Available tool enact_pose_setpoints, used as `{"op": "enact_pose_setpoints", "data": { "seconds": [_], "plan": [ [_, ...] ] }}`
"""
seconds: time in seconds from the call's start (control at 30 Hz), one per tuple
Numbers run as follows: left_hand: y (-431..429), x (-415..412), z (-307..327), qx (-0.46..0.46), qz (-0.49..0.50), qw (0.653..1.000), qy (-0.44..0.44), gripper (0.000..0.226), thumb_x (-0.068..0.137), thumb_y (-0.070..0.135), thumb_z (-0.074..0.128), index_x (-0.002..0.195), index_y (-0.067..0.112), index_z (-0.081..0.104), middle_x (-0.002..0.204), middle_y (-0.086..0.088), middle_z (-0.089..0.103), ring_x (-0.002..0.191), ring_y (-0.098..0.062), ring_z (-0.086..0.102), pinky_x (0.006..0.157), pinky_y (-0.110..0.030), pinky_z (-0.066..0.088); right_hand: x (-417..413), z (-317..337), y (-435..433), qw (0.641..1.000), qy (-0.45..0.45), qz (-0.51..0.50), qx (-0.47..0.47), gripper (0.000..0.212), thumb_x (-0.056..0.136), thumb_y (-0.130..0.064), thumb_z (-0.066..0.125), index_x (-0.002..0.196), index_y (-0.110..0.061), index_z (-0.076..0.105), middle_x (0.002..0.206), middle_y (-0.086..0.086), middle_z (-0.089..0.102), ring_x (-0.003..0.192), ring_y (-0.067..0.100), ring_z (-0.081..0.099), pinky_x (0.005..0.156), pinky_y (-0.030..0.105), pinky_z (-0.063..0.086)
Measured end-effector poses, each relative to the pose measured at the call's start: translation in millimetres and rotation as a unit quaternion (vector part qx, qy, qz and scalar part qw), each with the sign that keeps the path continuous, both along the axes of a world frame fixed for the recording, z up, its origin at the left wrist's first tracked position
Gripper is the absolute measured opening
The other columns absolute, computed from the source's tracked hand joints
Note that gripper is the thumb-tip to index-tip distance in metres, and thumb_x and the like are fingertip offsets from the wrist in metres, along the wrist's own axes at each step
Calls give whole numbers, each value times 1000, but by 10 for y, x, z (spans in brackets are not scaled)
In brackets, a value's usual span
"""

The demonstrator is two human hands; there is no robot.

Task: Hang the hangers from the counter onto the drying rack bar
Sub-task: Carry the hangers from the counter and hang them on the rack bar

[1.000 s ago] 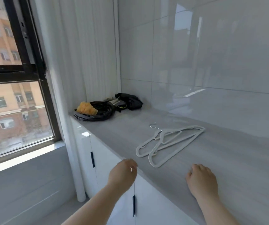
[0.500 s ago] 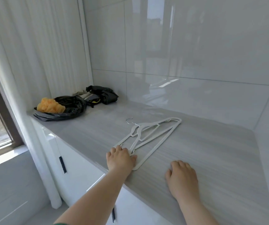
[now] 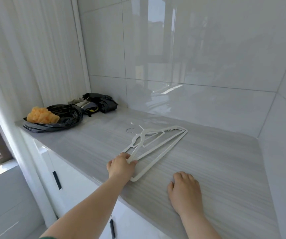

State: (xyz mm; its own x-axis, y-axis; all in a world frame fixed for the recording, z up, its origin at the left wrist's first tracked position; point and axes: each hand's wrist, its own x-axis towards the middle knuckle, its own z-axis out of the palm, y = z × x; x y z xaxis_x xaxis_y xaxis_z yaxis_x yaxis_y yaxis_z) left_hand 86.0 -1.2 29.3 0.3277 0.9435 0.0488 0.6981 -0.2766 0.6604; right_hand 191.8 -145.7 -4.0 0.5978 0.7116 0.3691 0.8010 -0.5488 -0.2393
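Two or three white hangers point(image 3: 163, 145) lie stacked and overlapping on the grey counter point(image 3: 216, 161), their metal hooks pointing toward the far left. My left hand point(image 3: 121, 167) is at their near end, fingers curled around the corner of the hangers. My right hand point(image 3: 184, 188) rests flat on the counter to the right of the hangers, holding nothing. No drying rack bar is in view.
A black plastic bag point(image 3: 59, 118) with an orange sponge-like lump point(image 3: 41, 115) sits at the counter's far left, beside dark folded items point(image 3: 102, 104). Glossy tiled walls close the back and right. White cabinet doors point(image 3: 66, 176) lie below; a window is at left.
My left hand came up from below the counter edge, reached the hangers and closed on their near corner. The view turned right and moved closer. My right hand stayed flat.
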Motion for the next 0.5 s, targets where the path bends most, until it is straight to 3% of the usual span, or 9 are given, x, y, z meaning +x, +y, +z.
{"op": "enact_pose_setpoints", "data": {
  "seconds": [0.1,0.17,0.3,0.37,0.43,0.5],
  "plan": [
    [-120,-4,133,-124,-23,971,-204,15,90,15,47,105,15,48,71,4,63,69,-20,61,70,-29,44,-20,27,-15,1000,4,-5,-9,28,91,-28,35,107,-17,54,114,-2,56,112,19,47,93,30,33],
    [-201,-46,231,-165,-37,948,-270,11,92,9,39,99,13,46,64,1,64,58,-16,63,64,-27,45,-24,11,-18,1000,6,0,-13,27,90,-26,36,106,-16,56,113,0,57,111,20,48,92,30,34],
    [-345,-270,401,-179,-66,933,-306,19,94,8,35,81,17,44,45,5,64,41,-6,61,57,-25,45,-86,114,-43,999,-5,-9,-34,21,88,-20,43,97,-12,59,102,4,62,102,24,55,86,33,41],
    [-432,-463,493,-166,-71,936,-304,19,94,9,37,79,18,45,45,6,64,41,-6,61,54,-23,44,-121,200,-62,1000,-16,9,-14,6,74,-11,60,77,-6,62,79,10,66,78,29,64,67,34,49],
    [-537,-711,578,-137,-73,941,-301,18,94,9,38,80,18,45,48,6,65,43,-6,61,52,-20,44,-183,260,-96,998,-23,11,-61,10,74,-13,64,81,-6,62,82,9,66,79,29,63,67,36,49],
    [-673,-1009,659,-100,-69,950,-286,19,94,9,38,80,19,46,52,6,65,44,-6,61,51,-17,44,-208,263,-120,997,-74,20,-10,11,66,-6,69,72,0,61,67,15,64,62,33,63,57,39,48]
  ]
}}
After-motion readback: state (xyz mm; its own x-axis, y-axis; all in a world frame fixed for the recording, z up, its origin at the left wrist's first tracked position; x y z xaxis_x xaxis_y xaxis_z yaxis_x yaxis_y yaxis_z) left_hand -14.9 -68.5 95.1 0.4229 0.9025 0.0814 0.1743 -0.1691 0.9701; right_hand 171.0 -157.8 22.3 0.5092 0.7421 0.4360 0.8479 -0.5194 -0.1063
